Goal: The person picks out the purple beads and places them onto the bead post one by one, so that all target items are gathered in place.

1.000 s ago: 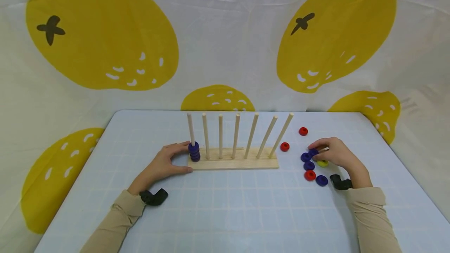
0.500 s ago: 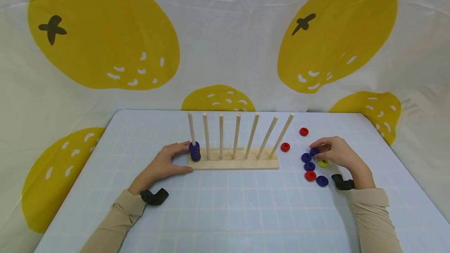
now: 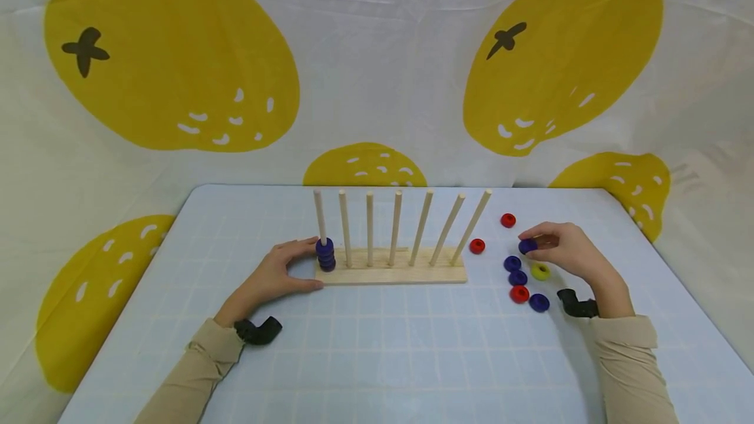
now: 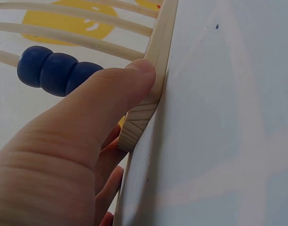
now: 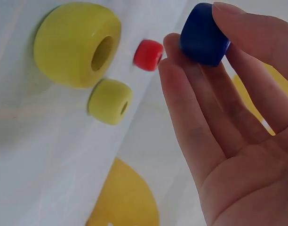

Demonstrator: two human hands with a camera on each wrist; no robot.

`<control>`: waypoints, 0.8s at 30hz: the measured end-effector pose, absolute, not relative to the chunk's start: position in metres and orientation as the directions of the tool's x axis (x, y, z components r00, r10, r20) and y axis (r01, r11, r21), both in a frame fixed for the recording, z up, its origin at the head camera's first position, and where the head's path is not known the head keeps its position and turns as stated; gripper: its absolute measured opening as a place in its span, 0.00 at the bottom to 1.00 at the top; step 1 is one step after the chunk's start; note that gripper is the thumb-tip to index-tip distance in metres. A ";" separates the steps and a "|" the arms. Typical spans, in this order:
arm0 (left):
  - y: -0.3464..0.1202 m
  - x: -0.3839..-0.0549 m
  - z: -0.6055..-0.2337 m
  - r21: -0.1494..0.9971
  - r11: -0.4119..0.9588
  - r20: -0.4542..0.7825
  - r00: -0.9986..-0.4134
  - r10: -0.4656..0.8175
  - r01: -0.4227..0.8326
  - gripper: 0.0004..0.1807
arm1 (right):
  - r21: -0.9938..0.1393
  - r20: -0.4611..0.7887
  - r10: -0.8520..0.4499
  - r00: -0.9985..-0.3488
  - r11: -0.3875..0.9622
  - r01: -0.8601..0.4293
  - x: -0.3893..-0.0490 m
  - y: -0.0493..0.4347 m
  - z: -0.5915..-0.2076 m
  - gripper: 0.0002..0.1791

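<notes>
A wooden peg rack (image 3: 391, 274) with several upright pegs stands mid-table. Several blue beads (image 3: 325, 254) are stacked on its leftmost peg. My left hand (image 3: 277, 273) grips the rack's left end, with the thumb (image 4: 116, 87) on the front of the base and the fingers behind it. My right hand (image 3: 562, 250) pinches a blue bead (image 5: 204, 35) between thumb and fingers, above the loose beads. Below it lie more blue beads (image 3: 512, 264), a red bead (image 3: 519, 294) and a yellow bead (image 3: 540, 271). A second yellow bead (image 5: 110, 101) shows only in the right wrist view.
Two more red beads lie apart: one red bead (image 3: 477, 246) by the rack's right end, another red bead (image 3: 508, 220) farther back. A pale checked cloth (image 3: 383, 358) covers the table. Behind it hangs a white curtain (image 3: 383, 70) with yellow fruit prints.
My right hand has raised the blue bead up and away from the others, uncovering more of the yellow bead. My left hand and the rack have stayed in place.
</notes>
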State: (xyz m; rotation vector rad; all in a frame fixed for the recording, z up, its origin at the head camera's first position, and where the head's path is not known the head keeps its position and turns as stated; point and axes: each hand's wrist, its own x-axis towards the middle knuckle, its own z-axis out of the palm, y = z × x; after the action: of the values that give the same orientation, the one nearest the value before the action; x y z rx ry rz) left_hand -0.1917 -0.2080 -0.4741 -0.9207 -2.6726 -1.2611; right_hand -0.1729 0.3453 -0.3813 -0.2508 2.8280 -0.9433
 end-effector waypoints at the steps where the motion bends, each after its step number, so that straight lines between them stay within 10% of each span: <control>1: -0.208 -0.191 -0.474 0.691 0.492 0.280 -0.823 0.494 0.530 0.37 | -0.610 -0.084 -0.207 -0.975 0.784 -0.114 -0.172 0.345 -0.380 0.19; 24: -0.208 -0.192 -0.474 0.691 0.484 0.285 -0.818 0.499 0.536 0.37 | -0.679 0.165 -0.250 -0.954 0.673 -0.294 -0.163 0.327 -0.363 0.16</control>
State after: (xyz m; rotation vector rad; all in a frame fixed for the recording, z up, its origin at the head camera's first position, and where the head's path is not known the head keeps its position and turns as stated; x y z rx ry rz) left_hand -0.1920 -0.2081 -0.4741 -0.9307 -2.6670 -1.2677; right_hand -0.1633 0.3270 -0.3631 -0.4758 2.9266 -1.2043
